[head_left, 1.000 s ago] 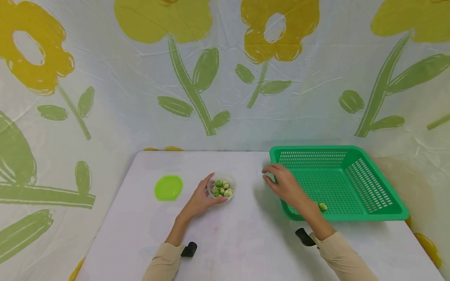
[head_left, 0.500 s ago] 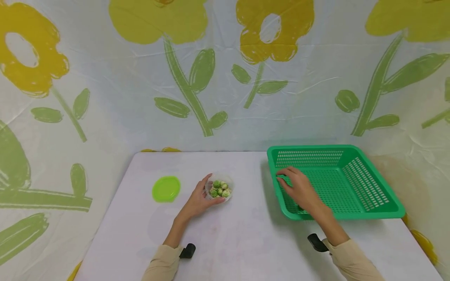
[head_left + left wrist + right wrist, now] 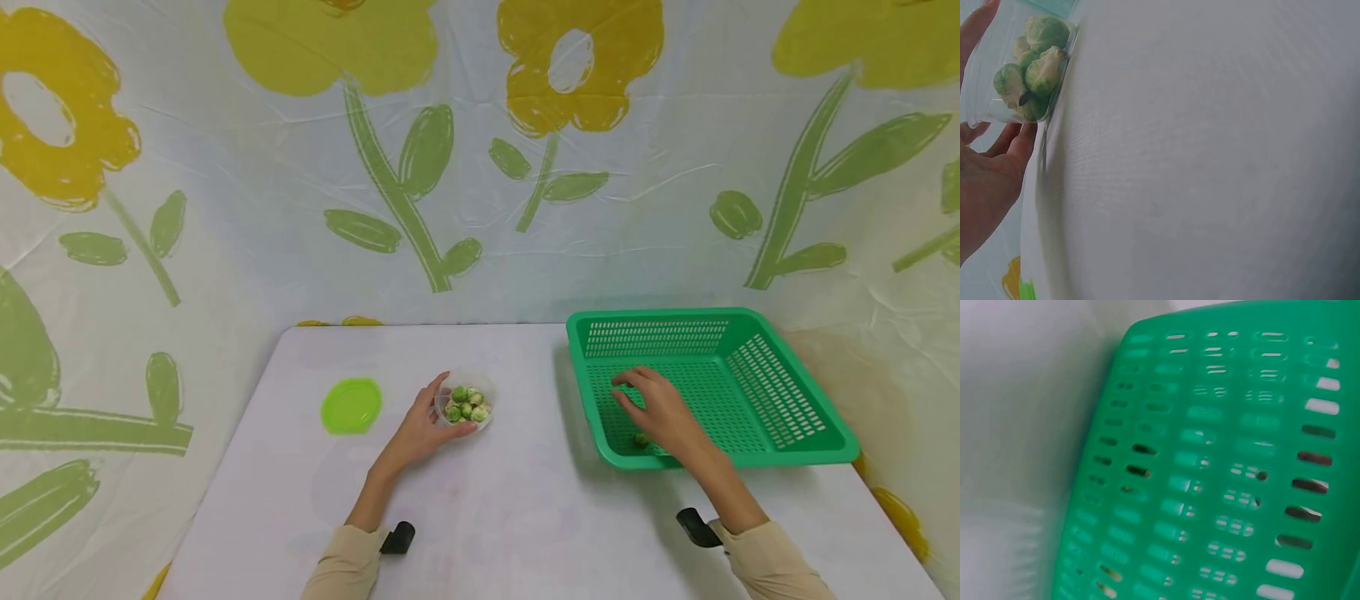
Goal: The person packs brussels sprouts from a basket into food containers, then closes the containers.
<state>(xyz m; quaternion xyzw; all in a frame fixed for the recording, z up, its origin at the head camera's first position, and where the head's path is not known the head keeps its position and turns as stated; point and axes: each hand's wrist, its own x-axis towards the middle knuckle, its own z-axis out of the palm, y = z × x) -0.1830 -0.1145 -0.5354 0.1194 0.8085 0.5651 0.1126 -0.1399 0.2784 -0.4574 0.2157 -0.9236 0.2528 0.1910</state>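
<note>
My left hand (image 3: 422, 435) holds a small clear plastic tub (image 3: 489, 390) on the table, thumb on the near side and fingers round the far left. Several Brussels sprouts (image 3: 467, 405) lie inside it; the left wrist view shows the sprouts (image 3: 1032, 69) through the tub's clear wall (image 3: 982, 94). Over the left part of a green slatted basket (image 3: 720, 315), my right hand (image 3: 663, 414) hovers with loosely bent fingers, and nothing shows between them. Below it, one Brussels sprout (image 3: 641, 440) sits on the basket floor. From the right wrist, the basket's outer wall (image 3: 1166, 444) hides that hand.
A lime-green lid (image 3: 351, 406) lies flat on the white table (image 3: 480, 533), left of the tub. Behind the table hangs a flower-printed cloth (image 3: 585, 275). The basket stands at the right, its near rim close to my right forearm.
From beside the basket's left rim, my right hand has moved right and toward me, over the basket. My left hand keeps its hold on the tub. The head view has shifted slightly.
</note>
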